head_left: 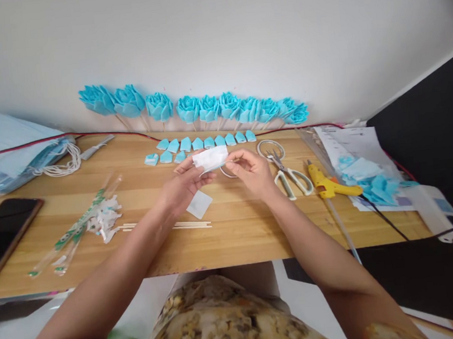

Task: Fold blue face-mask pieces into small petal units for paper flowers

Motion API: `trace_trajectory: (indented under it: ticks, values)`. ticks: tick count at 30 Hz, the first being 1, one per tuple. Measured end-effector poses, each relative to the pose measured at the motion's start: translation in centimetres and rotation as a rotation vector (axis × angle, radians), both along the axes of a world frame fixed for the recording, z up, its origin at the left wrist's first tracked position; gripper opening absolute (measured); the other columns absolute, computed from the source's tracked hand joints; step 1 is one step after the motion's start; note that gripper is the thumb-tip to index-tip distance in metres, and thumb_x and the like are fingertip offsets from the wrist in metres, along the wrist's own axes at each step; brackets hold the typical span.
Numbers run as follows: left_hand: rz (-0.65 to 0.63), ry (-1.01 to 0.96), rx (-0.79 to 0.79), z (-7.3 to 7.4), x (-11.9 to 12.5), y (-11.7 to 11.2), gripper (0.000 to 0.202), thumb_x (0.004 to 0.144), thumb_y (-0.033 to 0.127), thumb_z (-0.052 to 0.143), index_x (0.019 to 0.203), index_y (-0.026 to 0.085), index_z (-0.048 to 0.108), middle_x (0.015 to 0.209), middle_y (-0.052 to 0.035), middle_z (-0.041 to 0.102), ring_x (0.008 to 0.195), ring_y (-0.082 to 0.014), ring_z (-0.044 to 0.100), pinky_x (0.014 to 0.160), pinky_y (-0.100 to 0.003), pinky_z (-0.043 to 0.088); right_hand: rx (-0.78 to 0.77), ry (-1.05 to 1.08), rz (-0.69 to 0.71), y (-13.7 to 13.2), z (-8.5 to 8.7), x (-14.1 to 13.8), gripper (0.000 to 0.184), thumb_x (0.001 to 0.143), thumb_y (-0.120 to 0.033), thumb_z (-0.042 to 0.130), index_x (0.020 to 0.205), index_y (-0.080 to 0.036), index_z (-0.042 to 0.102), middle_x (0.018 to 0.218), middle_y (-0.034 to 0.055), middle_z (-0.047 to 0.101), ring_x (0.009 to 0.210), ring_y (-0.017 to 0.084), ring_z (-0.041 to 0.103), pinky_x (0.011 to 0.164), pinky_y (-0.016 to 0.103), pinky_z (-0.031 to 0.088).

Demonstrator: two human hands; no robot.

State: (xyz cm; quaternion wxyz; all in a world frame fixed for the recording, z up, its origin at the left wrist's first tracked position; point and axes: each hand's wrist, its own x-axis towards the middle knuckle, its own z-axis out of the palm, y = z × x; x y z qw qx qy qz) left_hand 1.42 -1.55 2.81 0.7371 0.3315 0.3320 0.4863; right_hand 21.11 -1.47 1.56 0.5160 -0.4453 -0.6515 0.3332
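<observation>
Both my hands are raised over the middle of the wooden table (pixel 237 238). My left hand (pixel 182 187) pinches a white folded piece of fabric (pixel 210 158) from the left. My right hand (pixel 253 172) pinches the same piece at its right side, where a thin white loop hangs below it. A white square piece (pixel 199 204) lies on the table just under my left hand. Thin wooden sticks (pixel 176 226) lie in front of it. Several folded blue petals (pixel 203 143) are lined up behind my hands.
Blue fabric flowers on sticks (pixel 204 109) lean against the wall. White-handled scissors (pixel 289 173), a yellow glue gun (pixel 329 185) and blue scraps on paper (pixel 367 181) lie right. At left are a phone (pixel 2 233), stick wrappers (pixel 82 222) and a face-mask pack (pixel 10 152).
</observation>
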Motion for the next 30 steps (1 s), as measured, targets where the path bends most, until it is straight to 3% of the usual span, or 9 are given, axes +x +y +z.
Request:
trace_trajectory:
  ticks: [4, 11, 17, 20, 22, 24, 27, 29, 30]
  values:
    - [0.005, 0.014, 0.024, 0.0, -0.1, 0.1, 0.042, 0.079, 0.013, 0.071, 0.120, 0.018, 0.071, 0.105, -0.0076, 0.077, 0.074, -0.0152, 0.072, 0.077, -0.029, 0.055, -0.067, 0.048, -0.009, 0.1, -0.1, -0.1, 0.021, 0.083, -0.043, 0.071, 0.082, -0.022, 0.068, 0.079, -0.0004, 0.069, 0.067, 0.013, 0.060, 0.063, 0.027, 0.050]
    - [0.014, 0.073, 0.086, -0.5, -0.3, 0.2, 0.047, 0.077, 0.018, 0.074, 0.124, 0.020, 0.070, 0.107, -0.0065, 0.077, 0.074, -0.0151, 0.072, 0.078, -0.030, 0.055, -0.171, 0.167, -0.024, 0.4, -0.8, -0.3, 0.023, 0.079, -0.042, 0.074, 0.082, -0.023, 0.063, 0.071, -0.0030, 0.062, 0.065, 0.011, 0.057, 0.060, 0.025, 0.048]
    - [0.033, 0.179, 0.210, -1.1, -0.3, 0.5, 0.054, 0.078, 0.026, 0.074, 0.131, 0.022, 0.065, 0.099, -0.0045, 0.076, 0.076, -0.0175, 0.071, 0.079, -0.035, 0.056, -0.320, 0.361, 0.082, 0.3, -0.3, -0.7, 0.053, 0.069, -0.041, 0.081, 0.118, -0.026, 0.066, 0.078, -0.0033, 0.065, 0.069, 0.013, 0.057, 0.066, 0.027, 0.050]
    - [0.086, 0.302, 0.358, -1.1, -0.5, 1.0, 0.052, 0.080, 0.033, 0.074, 0.131, 0.022, 0.065, 0.090, -0.0026, 0.075, 0.077, -0.0198, 0.070, 0.082, -0.039, 0.055, -0.398, 0.411, 0.141, 0.2, -0.1, -0.9, 0.043, 0.067, -0.041, 0.083, 0.105, -0.024, 0.073, 0.080, -0.0025, 0.066, 0.070, 0.012, 0.056, 0.068, 0.027, 0.049]
    - [0.178, 0.389, 0.471, -0.2, -1.0, 1.0, 0.054, 0.080, 0.037, 0.077, 0.131, 0.025, 0.064, 0.095, -0.0039, 0.076, 0.086, -0.0219, 0.070, 0.085, -0.041, 0.054, -0.429, 0.460, 0.144, 0.3, -0.2, -0.9, 0.036, 0.064, -0.042, 0.084, 0.091, -0.022, 0.074, 0.077, -0.0029, 0.066, 0.069, 0.011, 0.055, 0.067, 0.026, 0.047]
    - [0.295, 0.452, 0.579, 1.4, -2.0, -0.1, 0.058, 0.080, 0.041, 0.079, 0.134, 0.029, 0.061, 0.111, -0.0056, 0.075, 0.098, -0.0235, 0.068, 0.090, -0.042, 0.054, -0.445, 0.538, 0.135, 0.5, -0.3, -0.8, 0.034, 0.061, -0.042, 0.087, 0.083, -0.021, 0.071, 0.073, -0.0040, 0.064, 0.067, 0.010, 0.055, 0.065, 0.024, 0.047]
    - [0.362, 0.567, 0.764, 4.2, -4.3, -4.7, 0.050, 0.091, 0.035, 0.070, 0.139, 0.030, 0.057, 0.122, -0.0043, 0.072, 0.104, -0.0233, 0.068, 0.090, -0.043, 0.055, -0.453, 0.664, 0.127, 0.8, -0.3, -0.4, 0.036, 0.059, -0.039, 0.089, 0.080, -0.023, 0.065, 0.069, -0.0063, 0.062, 0.065, 0.009, 0.057, 0.064, 0.022, 0.048]
    - [0.194, 0.772, 0.769, 4.9, -5.8, -9.0, 0.036, 0.095, 0.031, 0.063, 0.130, 0.038, 0.065, 0.110, 0.0025, 0.077, 0.099, -0.0214, 0.071, 0.091, -0.039, 0.057, -0.452, 0.714, 0.126, 1.0, -0.2, -0.3, 0.036, 0.058, -0.037, 0.089, 0.078, -0.023, 0.062, 0.068, -0.0071, 0.061, 0.065, 0.008, 0.058, 0.065, 0.022, 0.050]
    - [-0.011, 0.882, 0.755, 4.6, -6.3, -11.1, 0.030, 0.095, 0.029, 0.062, 0.121, 0.042, 0.070, 0.111, 0.0059, 0.077, 0.104, -0.0204, 0.071, 0.095, -0.036, 0.056, -0.452, 0.732, 0.126, 1.1, -0.2, -0.3, 0.036, 0.057, -0.036, 0.089, 0.078, -0.023, 0.062, 0.068, -0.0073, 0.061, 0.066, 0.008, 0.058, 0.065, 0.022, 0.051]
